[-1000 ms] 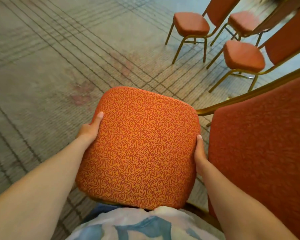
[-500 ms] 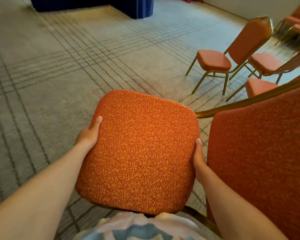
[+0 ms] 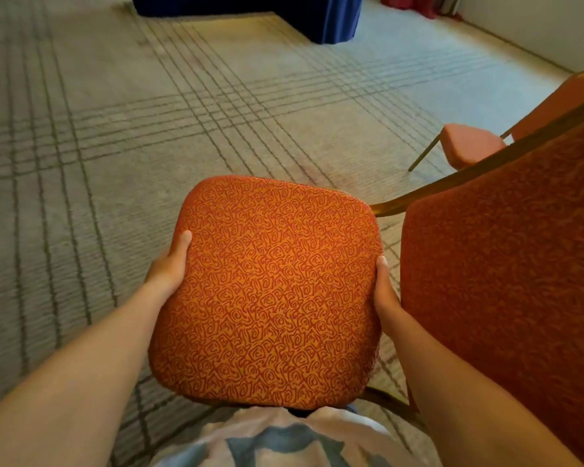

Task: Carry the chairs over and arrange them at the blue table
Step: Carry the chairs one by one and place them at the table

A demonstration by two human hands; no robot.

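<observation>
I am mid-carry. I hold the orange chair at my waist, and since its legs are hidden I can only judge that it is off the carpet. My left hand grips the left edge of the patterned seat, thumb on top and fingers tucked underneath out of sight. My right hand grips the right edge the same way, squeezed between the seat and the backrest. The blue table, draped to the floor, stands at the far end, well apart from me. A second chair stands far right. Next I should walk ahead to the table, keep the hidden legs off that second chair, then set this one down facing the drape.
</observation>
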